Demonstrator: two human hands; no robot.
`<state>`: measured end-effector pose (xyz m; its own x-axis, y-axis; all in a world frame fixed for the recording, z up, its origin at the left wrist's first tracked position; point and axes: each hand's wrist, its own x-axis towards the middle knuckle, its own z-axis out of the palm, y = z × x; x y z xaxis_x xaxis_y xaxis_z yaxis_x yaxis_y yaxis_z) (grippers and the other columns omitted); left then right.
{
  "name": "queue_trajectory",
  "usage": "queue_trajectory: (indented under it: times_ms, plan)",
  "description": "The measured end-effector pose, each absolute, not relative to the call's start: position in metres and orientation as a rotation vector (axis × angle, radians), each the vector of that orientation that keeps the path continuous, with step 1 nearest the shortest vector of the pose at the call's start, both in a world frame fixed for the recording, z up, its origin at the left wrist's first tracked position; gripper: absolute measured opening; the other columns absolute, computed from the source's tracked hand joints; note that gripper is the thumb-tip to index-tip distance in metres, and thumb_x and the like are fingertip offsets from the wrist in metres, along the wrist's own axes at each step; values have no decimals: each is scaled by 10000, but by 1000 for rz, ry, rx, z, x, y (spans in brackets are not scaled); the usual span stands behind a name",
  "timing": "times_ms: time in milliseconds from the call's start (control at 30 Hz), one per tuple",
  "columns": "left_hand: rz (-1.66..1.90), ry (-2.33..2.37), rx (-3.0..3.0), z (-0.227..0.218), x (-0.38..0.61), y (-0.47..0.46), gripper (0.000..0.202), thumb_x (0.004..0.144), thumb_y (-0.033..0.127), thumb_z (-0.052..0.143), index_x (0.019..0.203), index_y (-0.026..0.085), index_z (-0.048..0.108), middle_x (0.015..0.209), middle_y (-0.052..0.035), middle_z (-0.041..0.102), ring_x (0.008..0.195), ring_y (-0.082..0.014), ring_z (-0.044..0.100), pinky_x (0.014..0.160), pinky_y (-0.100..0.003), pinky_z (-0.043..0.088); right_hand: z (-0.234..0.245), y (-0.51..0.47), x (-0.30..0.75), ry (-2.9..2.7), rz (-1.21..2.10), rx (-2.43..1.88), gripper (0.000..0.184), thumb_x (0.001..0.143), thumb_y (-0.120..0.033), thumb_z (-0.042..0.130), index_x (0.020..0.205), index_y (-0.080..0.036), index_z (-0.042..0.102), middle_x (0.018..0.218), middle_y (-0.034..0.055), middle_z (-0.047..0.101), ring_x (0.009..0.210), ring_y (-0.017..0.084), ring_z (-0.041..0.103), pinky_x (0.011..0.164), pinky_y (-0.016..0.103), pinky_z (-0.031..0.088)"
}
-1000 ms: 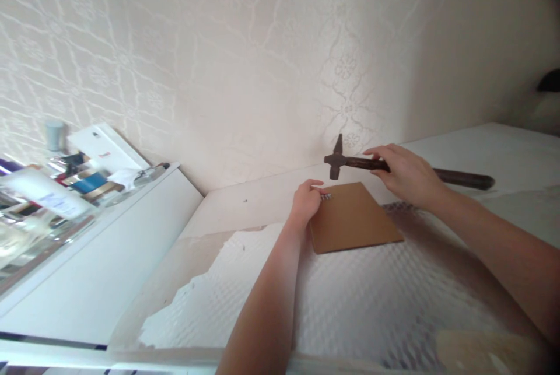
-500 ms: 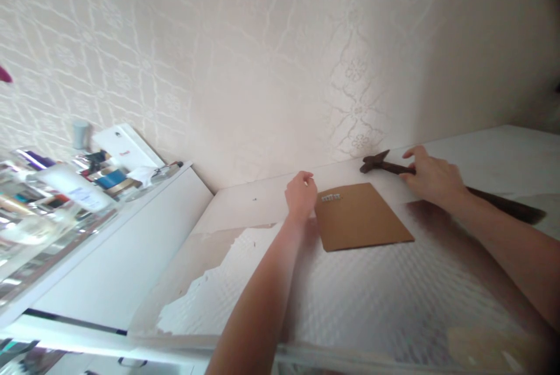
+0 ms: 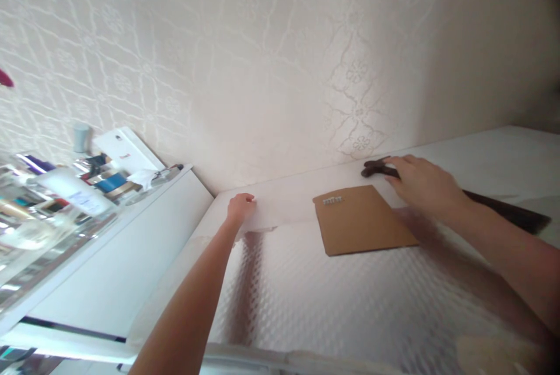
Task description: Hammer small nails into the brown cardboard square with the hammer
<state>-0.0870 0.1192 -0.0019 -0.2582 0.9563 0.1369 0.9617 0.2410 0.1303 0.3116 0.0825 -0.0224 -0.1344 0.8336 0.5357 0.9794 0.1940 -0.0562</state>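
Observation:
A dark hammer (image 3: 503, 209) lies along the back of the white surface, its head pointing left. My right hand (image 3: 426, 185) is wrapped over the handle just behind the head, hiding part of it. In front lies a brown cardboard piece (image 3: 365, 226) with a short row of small, shiny metal pieces (image 3: 333, 200) near its upper left corner; they are too small to name surely. Left of the cardboard, my left hand (image 3: 240, 207) rests low over the surface near the wall, its fingers curled together. Whatever may be between those fingertips is hidden.
A patterned wallpapered wall (image 3: 280, 101) rises behind the surface. At the left, a white cabinet (image 3: 144, 246) carries crowded bottles and tubes, along with a white box (image 3: 129, 150). Textured silvery sheeting (image 3: 350, 305) covers the nearer part of the surface.
My left hand has moved left, away from the cardboard, to where a tiny dark object lay. My right hand has slid toward the hammer's head and closed over the handle.

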Motion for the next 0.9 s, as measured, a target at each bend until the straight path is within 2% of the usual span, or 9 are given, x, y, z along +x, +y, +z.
queue_trajectory:
  times_ms: [67,167,267,433,567,700,800,900]
  plan:
    - [-293,-2460,-1894,-3,-87,119,243,751,207,540,927,238,704,991,-34,711,969,-220,628,829,-273,465,-22,78,301,-2163,-337,-1562,330,871,-310,401,1095,-156,590,1029,149,649,876,271,617,719,397,475]
    - [-301,-2435,-1884,-4,-83,118,225,755,194,523,878,231,707,986,-40,712,963,-225,629,814,-274,465,-29,74,289,-2378,-179,-1407,332,858,-370,434,993,-150,643,1024,141,656,924,271,616,800,417,474]
    - [-303,-2402,-1879,-6,-80,116,231,771,193,495,885,209,695,1006,-63,703,977,-239,623,824,-296,460,-36,71,283,-2420,-88,-1431,370,866,-409,422,978,-140,650,1044,155,650,956,279,612,821,425,472]
    - [-448,-2452,-1840,-5,-69,115,213,770,218,504,885,190,682,991,-86,700,962,-247,623,823,-320,458,-35,66,277,-2430,-149,-1464,390,891,-417,385,981,-134,638,1055,156,642,937,265,617,819,402,464]
    - [-770,-2481,-1881,-3,-34,112,166,748,255,554,830,187,682,936,-68,706,905,-210,632,804,-296,459,-31,64,272,-2428,-192,-1466,380,889,-414,396,958,-128,636,1011,160,651,871,271,630,829,438,440]
    - [-1271,-2390,-2074,0,32,105,138,714,253,592,778,166,679,833,-52,704,815,-174,636,755,-276,467,-30,66,270,-2453,-135,-1490,409,887,-435,382,988,-122,624,1025,169,646,936,286,614,881,454,400]
    - [-1620,-2285,-2241,4,86,99,164,721,237,599,841,159,680,816,-41,701,768,-142,629,712,-247,467,-28,69,271,-2509,-72,-1501,453,888,-453,356,1016,-105,616,1062,188,633,966,296,598,888,443,392]
    - [-1663,-2150,-2393,6,124,93,215,755,205,575,942,187,680,829,-24,704,737,-122,617,713,-239,462,-25,69,272,-2526,-38,-1518,475,890,-460,343,1057,-100,603,1089,188,625,976,298,591,888,433,391]
